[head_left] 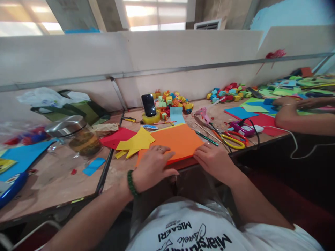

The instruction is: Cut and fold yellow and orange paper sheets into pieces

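Observation:
A stack of orange paper (pixel 180 139) lies at the table's front edge before me. My left hand (pixel 154 164) rests on its left front part, fingers stretched and thumb apart; a green beaded bracelet (pixel 132 183) circles that wrist. My right hand (pixel 211 157) is closed at the paper's right front corner, fingertips pressed on its edge; the thumb is partly hidden. Yellow paper pieces (pixel 138 140), one pointed like a star, lie beside my left hand, over red paper (pixel 117 137). Just beyond my right hand are a dark green pencil (pixel 206 138) and yellow-handled scissors (pixel 234 141).
A glass jar (pixel 83 139) with a metal lid stands left. Behind the paper are a phone (pixel 149 105) on a yellow tape roll (pixel 151 118) and piled small coloured paper shapes (pixel 170 101). A pink glue gun (pixel 203 114) lies right. Another person's arms (pixel 295 118) reach in farther right.

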